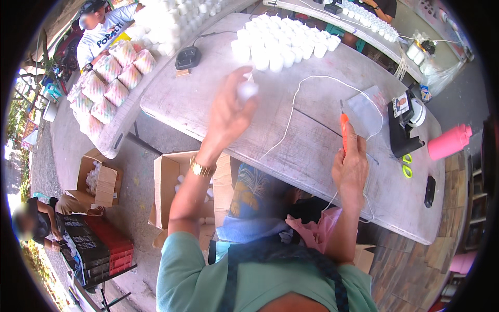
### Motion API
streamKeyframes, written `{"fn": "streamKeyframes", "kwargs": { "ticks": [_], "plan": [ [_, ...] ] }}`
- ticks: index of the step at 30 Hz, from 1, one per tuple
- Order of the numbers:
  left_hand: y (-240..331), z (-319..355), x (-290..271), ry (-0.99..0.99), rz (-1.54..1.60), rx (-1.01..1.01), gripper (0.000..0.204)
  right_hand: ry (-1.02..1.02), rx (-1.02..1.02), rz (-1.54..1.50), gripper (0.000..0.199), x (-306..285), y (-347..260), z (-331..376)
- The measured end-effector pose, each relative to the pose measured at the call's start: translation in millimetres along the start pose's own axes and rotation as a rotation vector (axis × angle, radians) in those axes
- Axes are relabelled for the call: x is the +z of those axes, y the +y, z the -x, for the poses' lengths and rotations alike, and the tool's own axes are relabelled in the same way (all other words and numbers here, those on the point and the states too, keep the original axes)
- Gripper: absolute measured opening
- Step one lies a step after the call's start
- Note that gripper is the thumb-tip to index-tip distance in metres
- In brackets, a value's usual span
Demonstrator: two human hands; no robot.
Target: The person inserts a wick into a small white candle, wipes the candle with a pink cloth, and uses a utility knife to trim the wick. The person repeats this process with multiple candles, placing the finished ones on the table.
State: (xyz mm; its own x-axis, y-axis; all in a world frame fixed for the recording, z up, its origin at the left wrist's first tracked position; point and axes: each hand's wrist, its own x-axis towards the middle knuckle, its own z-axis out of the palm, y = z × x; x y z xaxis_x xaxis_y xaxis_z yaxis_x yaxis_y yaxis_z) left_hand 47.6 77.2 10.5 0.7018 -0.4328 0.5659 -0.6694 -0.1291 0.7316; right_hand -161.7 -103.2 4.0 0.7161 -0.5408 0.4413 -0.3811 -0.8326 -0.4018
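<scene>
The left hand (228, 109) and its white candle (247, 91) look blurry. That arm (192, 197) hides part of a box (165, 182). The top edge cuts off a far person (385, 8).

White colours both the near candle (247, 92) and the far cluster of candles (283, 47), against the pale greyish desk (317, 156); the cutting tool (344, 129) has a bright orange handle and a grey tip; to the right come a coral-pink bottle (448, 143) and lime-green scissors (407, 166). Far left, the bags (118, 93) carry pastel stripes over white; near, the shirt (192, 273) is mint green, the bracelet (201, 167) gold, the cloth (247, 195) blue with golden plant motifs; at near right, the floor (410, 265) shows mottled brown plank patterning.
</scene>
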Motion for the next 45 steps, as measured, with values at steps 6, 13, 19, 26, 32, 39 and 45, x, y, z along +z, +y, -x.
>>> {"fn": "streamKeyframes", "kwargs": {
  "ticks": [6,13,19,26,32,39,45],
  "plan": [
    [-78.2,-111.3,8.8,0.193,-0.464,0.178,0.044,0.041,-0.047,0.264,0.05,19.7,7.6,-1.7],
    [-162.7,-145.3,2.0,0.112,-0.372,-0.205,0.051,0.051,-0.197,0.15,0.037,3.2,-18.3,7.3],
    [-148.3,-112.6,2.2,0.297,-0.508,-0.024,0.044,-0.086,-0.533,-0.182,0.032,29.6,-60.3,13.1],
    [-80.3,-50.4,21.0,-0.058,-0.689,-0.04,0.043,-0.269,-0.587,-0.196,0.017,50.8,-66.2,15.5],
    [-62.7,-34.5,21.2,-0.148,-0.606,0.093,0.035,-0.176,-0.736,-0.146,0.015,40.5,-66.4,22.4],
    [-0.1,16.6,7.2,-0.057,-0.045,-0.252,0.032,-0.144,-0.688,-0.239,0.01,41.2,-51.4,27.7],
    [36.0,73.9,-15.0,0.024,0.669,-0.352,0.044,0.202,-0.133,-0.672,0.003,22.5,3.4,-56.6]
  ]
}}
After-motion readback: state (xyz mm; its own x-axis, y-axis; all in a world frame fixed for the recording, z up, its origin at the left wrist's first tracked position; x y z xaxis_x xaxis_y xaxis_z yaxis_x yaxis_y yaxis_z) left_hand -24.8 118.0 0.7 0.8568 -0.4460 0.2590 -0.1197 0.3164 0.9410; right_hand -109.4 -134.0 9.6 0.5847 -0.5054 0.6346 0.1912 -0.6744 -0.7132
